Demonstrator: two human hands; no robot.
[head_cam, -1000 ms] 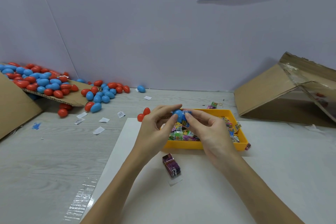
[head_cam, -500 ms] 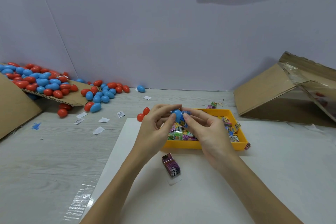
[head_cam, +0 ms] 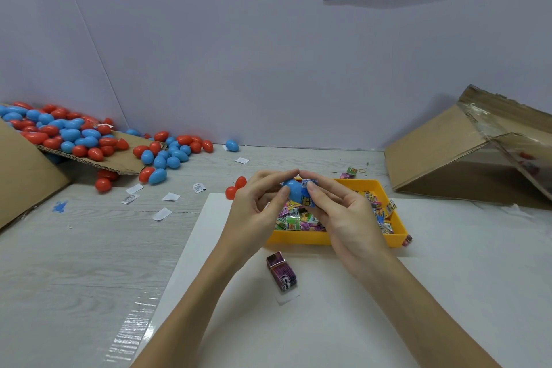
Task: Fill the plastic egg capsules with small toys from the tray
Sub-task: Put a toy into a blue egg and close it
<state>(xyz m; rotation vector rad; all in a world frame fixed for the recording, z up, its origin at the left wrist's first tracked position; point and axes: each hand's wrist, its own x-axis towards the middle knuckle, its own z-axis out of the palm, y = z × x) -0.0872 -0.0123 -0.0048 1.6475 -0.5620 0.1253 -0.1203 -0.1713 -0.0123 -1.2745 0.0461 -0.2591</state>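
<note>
Over the yellow tray (head_cam: 327,238), both hands meet around a blue egg capsule half (head_cam: 293,189). My left hand (head_cam: 257,212) pinches the blue half between thumb and fingers. My right hand (head_cam: 340,215) pinches a small colourful toy packet (head_cam: 307,196) that sits at the mouth of the blue half. The tray holds several small printed toy packets (head_cam: 294,222). A purple toy box (head_cam: 282,271) lies on the white mat in front of the tray.
A heap of red and blue eggs (head_cam: 68,134) spills from a cardboard flap at the far left. Two red egg pieces (head_cam: 236,187) lie left of the tray. A tipped cardboard box (head_cam: 466,152) stands at the right. Paper scraps (head_cam: 162,213) litter the grey table.
The hands stay over the tray. The toy packet has gone a little deeper into the blue half, and the fingertips of both hands have closed together above it.
</note>
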